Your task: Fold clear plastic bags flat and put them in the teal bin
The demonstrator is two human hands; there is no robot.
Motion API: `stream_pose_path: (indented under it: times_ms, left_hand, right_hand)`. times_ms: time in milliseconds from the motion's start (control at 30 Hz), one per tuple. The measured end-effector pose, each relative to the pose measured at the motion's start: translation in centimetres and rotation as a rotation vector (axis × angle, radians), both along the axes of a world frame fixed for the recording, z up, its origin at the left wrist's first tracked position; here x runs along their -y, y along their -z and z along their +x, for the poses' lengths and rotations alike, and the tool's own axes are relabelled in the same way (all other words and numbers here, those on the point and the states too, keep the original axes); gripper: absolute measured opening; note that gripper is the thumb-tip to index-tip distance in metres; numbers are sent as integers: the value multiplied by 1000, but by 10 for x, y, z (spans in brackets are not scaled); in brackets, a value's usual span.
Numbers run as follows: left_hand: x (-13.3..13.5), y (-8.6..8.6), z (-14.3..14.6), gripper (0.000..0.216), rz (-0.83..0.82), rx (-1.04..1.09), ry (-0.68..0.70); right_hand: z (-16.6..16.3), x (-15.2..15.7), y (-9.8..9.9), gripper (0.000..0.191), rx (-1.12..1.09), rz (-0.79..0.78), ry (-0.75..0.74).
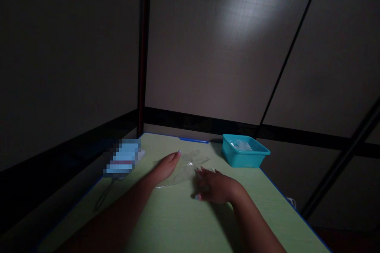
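— We're looking into a dim room; a pale patch of light is glowing high on the wall (246,12).
— We're seeing the table (178,221) catching only faint light, the left hand (164,168) and right hand (216,187) showing as dark shapes, and a pixelated block (123,158) masking something at left.

pale green table top (178,221) with a blue edge. teal plastic tub (245,155) far right, clear plastic inside. clear, colourless plastic bag (184,168) under both hands, glinting whitish. light blue blurred patch (122,157) far left with a dark red stripe. walls dim grey, black bars.
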State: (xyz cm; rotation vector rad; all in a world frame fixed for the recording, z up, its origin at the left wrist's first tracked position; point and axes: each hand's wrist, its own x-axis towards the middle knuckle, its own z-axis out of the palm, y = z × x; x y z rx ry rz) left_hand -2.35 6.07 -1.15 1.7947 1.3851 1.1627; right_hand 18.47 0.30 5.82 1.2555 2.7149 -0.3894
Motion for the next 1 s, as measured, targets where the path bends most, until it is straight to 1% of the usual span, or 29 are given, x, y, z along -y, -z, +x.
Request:
stream_pose_path:
  times_ms: [133,267,333,467,567,633,733,800,867,933,1000]
  left_hand:
    - [-1,1,0,54,2,1,5]
    - [-1,0,1,53,4,10,20]
    - [0,0,0,54,1,5,24]
    - [1,-1,1,55,-1,1,19]
    - [1,-1,1,55,8,-8,40]
    - [2,-2,2,55,29,-19,50]
    - [7,-2,4,54,85,-80,53]
    - [14,-3,7,52,117,-133,95]
    - [22,-3,11,51,130,-171,195]
    - [30,-3,14,55,104,-217,318]
    - [35,-2,16,62,75,-271,395]
  right_hand:
    - [-6,-2,7,43,8,65,32]
    - [-11,-2,12,41,-65,110,-8]
    - [-12,-2,13,40,-88,115,-21]
    - [-13,-3,15,40,-52,117,6]
    - [-13,-5,18,40,-77,139,-3]
    - [-14,-6,18,37,-106,141,-22]
    - [-15,-7,17,33,-128,145,-12]
    - [-14,-9,16,32,-153,177,8]
    - [-11,-12,16,31,-201,229,22]
    - [-7,-18,16,30,-253,269,50]
    - [-3,-24,17,34,-278,285,118]
